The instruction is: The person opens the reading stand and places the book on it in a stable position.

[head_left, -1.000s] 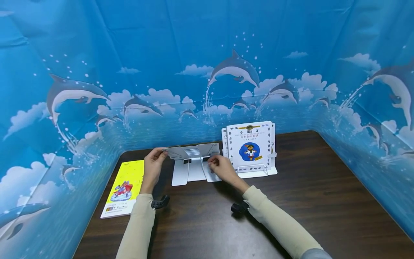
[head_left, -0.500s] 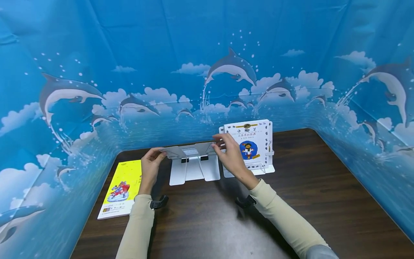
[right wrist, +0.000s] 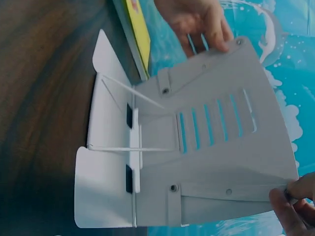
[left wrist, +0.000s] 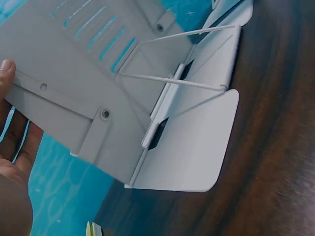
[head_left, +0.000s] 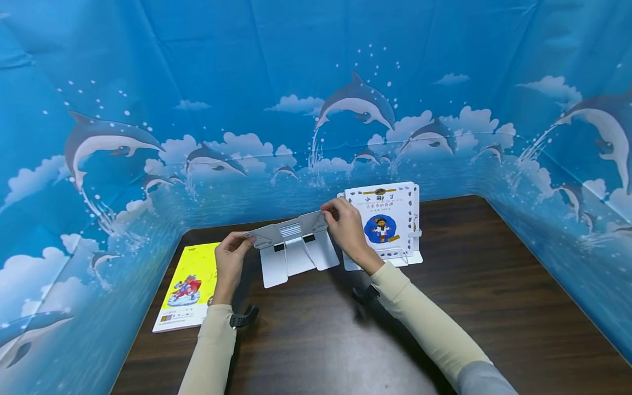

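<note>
A white metal book stand (head_left: 298, 257) is at the back middle of the table, its slotted back plate (right wrist: 216, 162) raised from its base plate and a wire prop between the two. My left hand (head_left: 229, 269) pinches the upper left corner of the back plate, thumb on the near face. At the opposite upper corner, my right hand (head_left: 347, 230) pinches the plate between thumb and fingers. In the left wrist view the left hand (left wrist: 12, 152) is partly cut off by the frame. The stand sits at a slight angle, right side farther back.
To the right, a second stand (head_left: 416, 258) holds a white picture book (head_left: 360, 206) upright, close beside my right hand. A yellow book (head_left: 197, 269) lies flat at the left, partly behind my left hand. A dolphin-print blue curtain (head_left: 276, 66) surrounds the dark wooden table (head_left: 316, 340).
My right hand has moved up from the stand's base to the upper right corner of its back plate and grips it. The stand has turned slightly, its right side going back.
</note>
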Motion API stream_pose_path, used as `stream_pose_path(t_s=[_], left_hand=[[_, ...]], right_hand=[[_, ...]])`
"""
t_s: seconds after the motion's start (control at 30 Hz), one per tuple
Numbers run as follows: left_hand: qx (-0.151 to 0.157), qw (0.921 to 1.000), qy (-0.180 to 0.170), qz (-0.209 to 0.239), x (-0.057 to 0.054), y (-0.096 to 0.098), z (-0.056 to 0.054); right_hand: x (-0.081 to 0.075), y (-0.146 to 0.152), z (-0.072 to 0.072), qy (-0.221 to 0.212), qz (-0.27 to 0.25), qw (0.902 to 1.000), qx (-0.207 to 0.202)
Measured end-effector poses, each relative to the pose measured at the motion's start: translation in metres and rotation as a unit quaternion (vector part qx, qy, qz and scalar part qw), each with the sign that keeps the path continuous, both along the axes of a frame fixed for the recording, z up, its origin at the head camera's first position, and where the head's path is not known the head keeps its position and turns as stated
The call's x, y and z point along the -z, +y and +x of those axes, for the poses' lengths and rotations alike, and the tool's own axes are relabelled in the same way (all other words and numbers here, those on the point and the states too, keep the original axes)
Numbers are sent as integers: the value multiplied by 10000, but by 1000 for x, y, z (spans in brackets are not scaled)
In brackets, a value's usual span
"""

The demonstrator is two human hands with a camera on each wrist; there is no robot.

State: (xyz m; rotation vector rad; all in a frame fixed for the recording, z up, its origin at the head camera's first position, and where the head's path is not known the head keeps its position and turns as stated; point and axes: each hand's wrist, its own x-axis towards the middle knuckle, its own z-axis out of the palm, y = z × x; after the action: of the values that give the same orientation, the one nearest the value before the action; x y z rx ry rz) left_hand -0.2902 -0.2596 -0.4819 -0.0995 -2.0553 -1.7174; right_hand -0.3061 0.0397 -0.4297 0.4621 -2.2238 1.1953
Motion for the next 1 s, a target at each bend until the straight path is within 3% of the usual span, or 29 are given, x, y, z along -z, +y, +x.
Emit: stream_pose_path(t_s=[0.2, 0.4, 0.7, 0.87, 1.0], left_hand=[[-9, 9996, 252, -114, 0, 1, 14], [168, 9957, 848, -319, 2, 12, 31], [659, 9776, 1767, -935, 4, 41, 54], [503, 9643, 2178, -1418, 5, 62, 63], [512, 9633, 2147, -1525, 4, 80, 71]], right_hand=[[-5, -7, -17, 42, 460, 9989, 61], [-12, -14, -32, -51, 746, 9972, 46], [-19, -29, -54, -306, 1030, 9940, -193], [-22, -39, -64, -448, 1124, 9910, -569], [-25, -46, -68, -583, 1164, 9879, -847]])
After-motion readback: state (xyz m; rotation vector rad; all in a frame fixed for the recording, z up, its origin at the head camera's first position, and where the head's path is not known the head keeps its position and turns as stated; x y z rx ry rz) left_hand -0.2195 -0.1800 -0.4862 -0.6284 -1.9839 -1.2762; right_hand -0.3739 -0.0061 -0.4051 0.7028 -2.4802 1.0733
